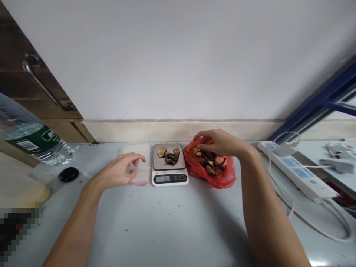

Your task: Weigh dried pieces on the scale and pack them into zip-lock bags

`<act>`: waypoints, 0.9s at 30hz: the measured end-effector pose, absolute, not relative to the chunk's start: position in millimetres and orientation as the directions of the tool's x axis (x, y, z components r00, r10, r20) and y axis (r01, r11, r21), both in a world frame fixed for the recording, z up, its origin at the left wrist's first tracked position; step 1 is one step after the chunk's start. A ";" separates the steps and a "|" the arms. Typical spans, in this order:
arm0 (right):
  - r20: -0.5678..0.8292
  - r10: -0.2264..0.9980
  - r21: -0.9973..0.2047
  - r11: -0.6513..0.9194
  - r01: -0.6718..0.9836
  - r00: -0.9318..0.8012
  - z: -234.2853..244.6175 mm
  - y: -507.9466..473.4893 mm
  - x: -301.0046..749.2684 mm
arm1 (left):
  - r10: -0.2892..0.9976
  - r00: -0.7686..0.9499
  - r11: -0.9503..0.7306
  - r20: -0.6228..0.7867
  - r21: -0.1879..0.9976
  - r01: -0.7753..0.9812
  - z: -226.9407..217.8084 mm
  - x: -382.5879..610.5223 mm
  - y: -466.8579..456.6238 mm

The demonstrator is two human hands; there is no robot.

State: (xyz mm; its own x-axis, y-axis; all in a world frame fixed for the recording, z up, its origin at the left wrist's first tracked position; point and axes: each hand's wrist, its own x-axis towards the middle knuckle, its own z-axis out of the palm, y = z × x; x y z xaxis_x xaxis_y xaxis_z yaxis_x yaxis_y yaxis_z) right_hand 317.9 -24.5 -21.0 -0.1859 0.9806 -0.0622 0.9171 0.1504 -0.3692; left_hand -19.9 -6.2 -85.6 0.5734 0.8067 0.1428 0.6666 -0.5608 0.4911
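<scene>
A small white digital scale (170,179) stands on the table, with a few curled, brown dried slices (172,156) on its metal plate. Its display appears to read 10.0. To its right, a red plastic bag (222,181) gapes wide and holds many more dried pieces (210,163). Over the bag's left side arches my right hand (219,141), its thumb and fingers apart; no piece shows between them. My left hand (124,168) hovers left of the scale with fingers loosely bent and apart, above a stack of clear plastic bags (141,174), partly covering them.
At left, a water bottle (33,133) with a green label leans into view near a black oval object (68,174). A white power strip (300,170) with cables lies at right, by a blue metal frame (311,94). Behind is a wall (178,66); dark crumbs dot the tabletop (155,230).
</scene>
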 end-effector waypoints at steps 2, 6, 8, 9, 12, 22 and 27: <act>-0.066 0.980 -0.368 0.153 0.917 -0.190 -22.0 -23.6 317.5 | 0.814 0.555 -0.555 0.170 0.507 0.660 -86.8 -19.4 -3.8; -0.042 0.977 -0.385 0.176 0.906 -0.207 -22.4 -22.4 311.8 | 0.844 0.453 -0.534 0.286 0.526 0.662 -82.4 -16.1 -1.7; 0.002 0.973 -0.414 0.210 0.886 -0.229 -22.5 -22.5 305.0 | 0.861 0.337 -0.507 0.382 0.583 0.635 -79.7 -12.4 -2.7; 0.033 0.969 -0.433 0.233 0.871 -0.243 -22.7 -22.8 300.2 | 0.864 0.274 -0.497 0.423 0.619 0.609 -79.2 -9.7 -3.7; 0.128 0.941 -0.495 0.334 0.802 -0.312 -24.4 -24.7 280.5 | 0.851 0.123 -0.493 0.511 0.695 0.524 -81.6 2.8 -8.2; 0.219 0.793 -0.469 0.596 0.651 -0.568 -47.0 -29.8 220.3 | 0.744 0.023 -0.549 0.668 0.591 0.591 -93.8 38.3 -27.5; 0.268 0.814 -0.479 0.576 0.662 -0.515 -44.9 -33.3 216.0 | 0.714 0.054 -0.598 0.698 0.569 0.564 -94.2 37.8 -27.6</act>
